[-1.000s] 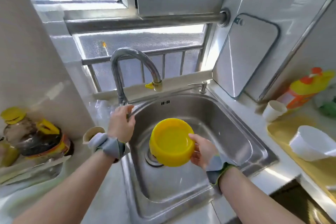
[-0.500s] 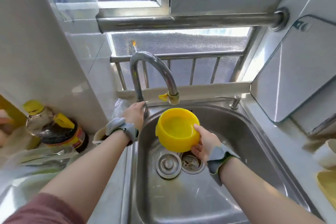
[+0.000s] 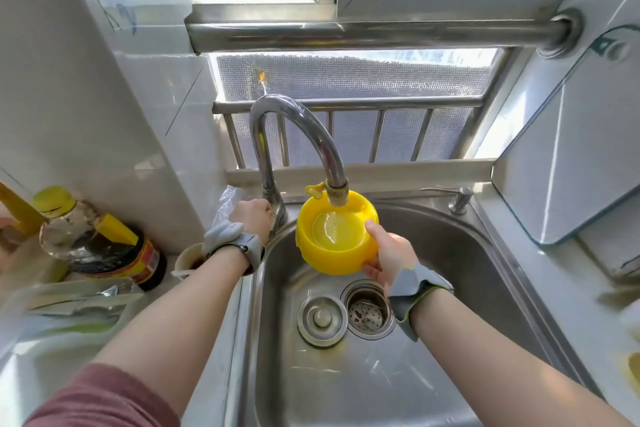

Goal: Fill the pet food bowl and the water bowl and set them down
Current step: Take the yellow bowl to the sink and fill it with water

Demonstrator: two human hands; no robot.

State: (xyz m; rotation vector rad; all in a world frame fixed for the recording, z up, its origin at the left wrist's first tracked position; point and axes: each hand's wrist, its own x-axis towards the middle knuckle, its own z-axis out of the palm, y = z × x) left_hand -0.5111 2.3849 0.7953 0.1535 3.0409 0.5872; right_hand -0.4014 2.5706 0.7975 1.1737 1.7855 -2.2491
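Observation:
A yellow plastic bowl (image 3: 322, 255) hangs directly under the spout of the curved steel faucet (image 3: 298, 125), above the sink (image 3: 460, 246). Water runs from the spout into the bowl, and a shallow pool shows inside. My right hand (image 3: 388, 253) grips the bowl's right rim, thumb over the edge and fingers underneath. My left hand (image 3: 254, 217) is curled round the faucet's handle at the base of the tap; the handle itself is hidden by the fingers. Both wrists wear grey bands.
Below the bowl lie a drain plug (image 3: 322, 319) and an open strainer drain (image 3: 367, 314). A soy sauce bottle (image 3: 93, 239) and a cup (image 3: 188, 258) stand on the left counter. A soap pump (image 3: 459, 199) sits at the sink's back right. A board (image 3: 571, 156) leans on the right wall.
My right hand has raised the bowl up to the spout, and water now flows into it. My left hand stays at the faucet's base. The camera has moved closer.

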